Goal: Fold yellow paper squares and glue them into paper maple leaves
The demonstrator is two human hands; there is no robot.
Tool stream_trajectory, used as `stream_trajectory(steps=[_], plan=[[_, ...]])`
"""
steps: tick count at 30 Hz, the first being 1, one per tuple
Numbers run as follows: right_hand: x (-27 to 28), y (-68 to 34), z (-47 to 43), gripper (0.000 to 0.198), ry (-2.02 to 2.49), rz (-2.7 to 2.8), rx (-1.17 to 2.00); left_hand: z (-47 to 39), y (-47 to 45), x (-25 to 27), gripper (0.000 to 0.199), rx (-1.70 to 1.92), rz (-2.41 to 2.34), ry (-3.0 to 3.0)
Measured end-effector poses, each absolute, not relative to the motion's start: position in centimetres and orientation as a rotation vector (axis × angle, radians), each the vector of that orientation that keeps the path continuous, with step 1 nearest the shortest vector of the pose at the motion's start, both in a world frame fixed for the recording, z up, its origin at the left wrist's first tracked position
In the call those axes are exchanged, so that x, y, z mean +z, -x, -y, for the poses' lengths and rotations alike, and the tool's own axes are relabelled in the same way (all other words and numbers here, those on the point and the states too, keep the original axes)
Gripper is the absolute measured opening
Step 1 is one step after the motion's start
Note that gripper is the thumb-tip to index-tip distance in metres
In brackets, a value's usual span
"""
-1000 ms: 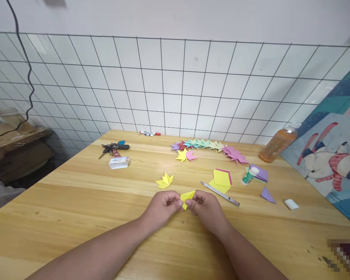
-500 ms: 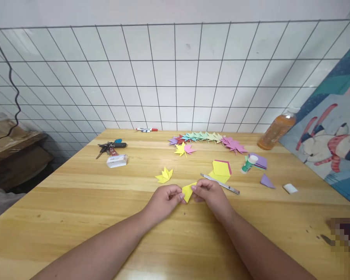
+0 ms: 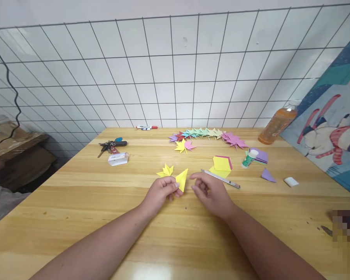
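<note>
A folded yellow paper piece (image 3: 182,179) is pinched between the thumb and fingers of my left hand (image 3: 163,190), its pointed tip upward. Just to its right, my right hand (image 3: 211,192) holds nothing, with thumb and index finger apart and the other fingers curled. Behind my left hand lies a yellow folded paper leaf (image 3: 165,171). A slim utility knife (image 3: 221,179) rests behind my right hand, beside a stack of yellow paper squares (image 3: 221,163) with a dark pink sheet under it.
Along the back runs a row of coloured paper leaves (image 3: 204,133). A glue stick (image 3: 250,158), purple paper (image 3: 262,155), a folded purple piece (image 3: 267,175), an eraser (image 3: 291,181) and a bottle (image 3: 278,123) are right; keys (image 3: 112,146), a small box (image 3: 118,158) and a marker (image 3: 146,127) left.
My right hand has let go of the yellow paper and moved slightly away to the right. The paper, now in my left hand alone, has turned so its point faces up.
</note>
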State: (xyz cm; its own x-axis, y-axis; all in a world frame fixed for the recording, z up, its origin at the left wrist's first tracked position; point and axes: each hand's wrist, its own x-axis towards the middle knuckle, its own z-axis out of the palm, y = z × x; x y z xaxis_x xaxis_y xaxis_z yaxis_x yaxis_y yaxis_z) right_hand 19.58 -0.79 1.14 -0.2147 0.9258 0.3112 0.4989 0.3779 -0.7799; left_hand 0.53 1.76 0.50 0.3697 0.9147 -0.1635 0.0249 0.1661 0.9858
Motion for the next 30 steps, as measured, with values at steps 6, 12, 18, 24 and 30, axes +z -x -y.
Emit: stream_trajectory(steps=[6,12,18,24,30], plan=[[1.2,-18.8,1.5,0.027,1.216,2.208,0.432,-1.9,-0.2,0.7,0.020,0.773,-0.908,-1.225],[1.2,-19.3,0.6,0.024,1.380,1.802,0.598,-1.8,-0.4,0.6,0.023,0.814,-0.978,-1.244],[1.0,-17.8,0.6,0.026,1.345,1.237,1.420,-0.9,-1.1,0.6,0.022,0.838,-1.077,-1.418],[0.9,-17.5,0.5,0.025,1.303,1.271,1.353,-0.6,-1.4,0.5,0.020,0.797,-1.075,-1.455],[0.9,-18.3,0.2,0.027,1.294,1.222,1.473,-1.2,-1.0,0.0,0.021,0.780,-1.071,-1.421]])
